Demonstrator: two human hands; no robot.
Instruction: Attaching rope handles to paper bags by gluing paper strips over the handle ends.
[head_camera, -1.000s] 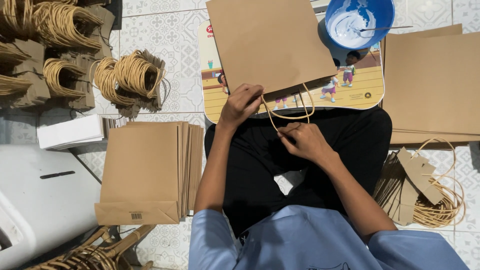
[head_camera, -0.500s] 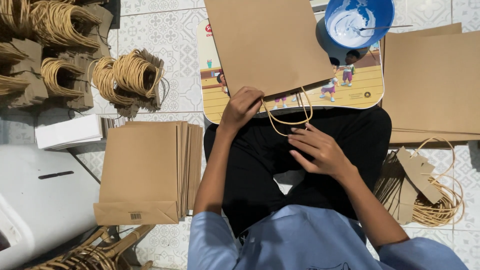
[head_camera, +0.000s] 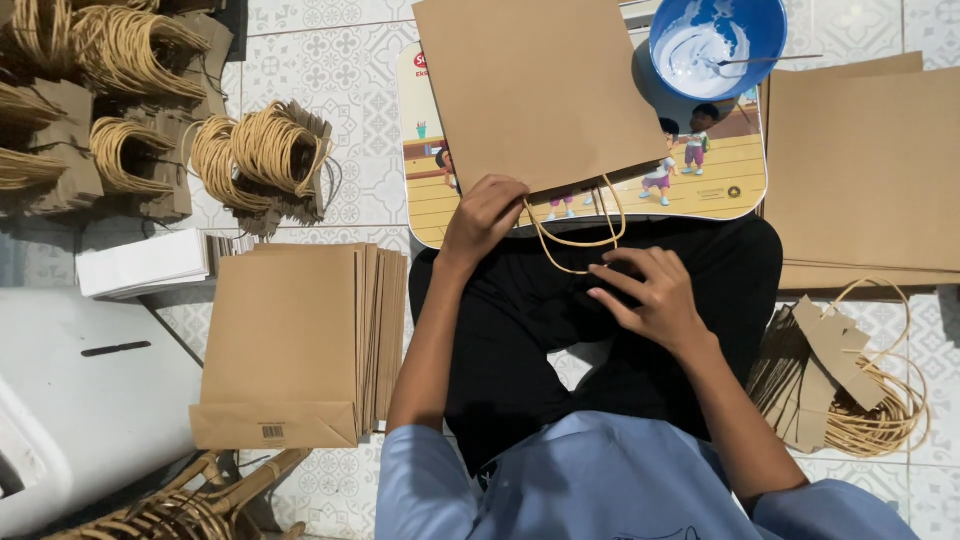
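Upper centre: left hand (head_camera: 483, 215) pins brown paper bag (head_camera: 540, 90) on picture-printed lap tray (head_camera: 720, 185) | right hand (head_camera: 650, 295) open, empty, off twine handle (head_camera: 575, 235) | risk: fresh-glued handle could lift; glue bowl (head_camera: 717, 45) near the edge might tip.

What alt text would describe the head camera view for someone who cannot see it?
A seated person's left hand presses the edge of a brown paper bag with a cord handle, while the right hand hovers open above the lap. A bag stack and a blue bowl lie nearby.
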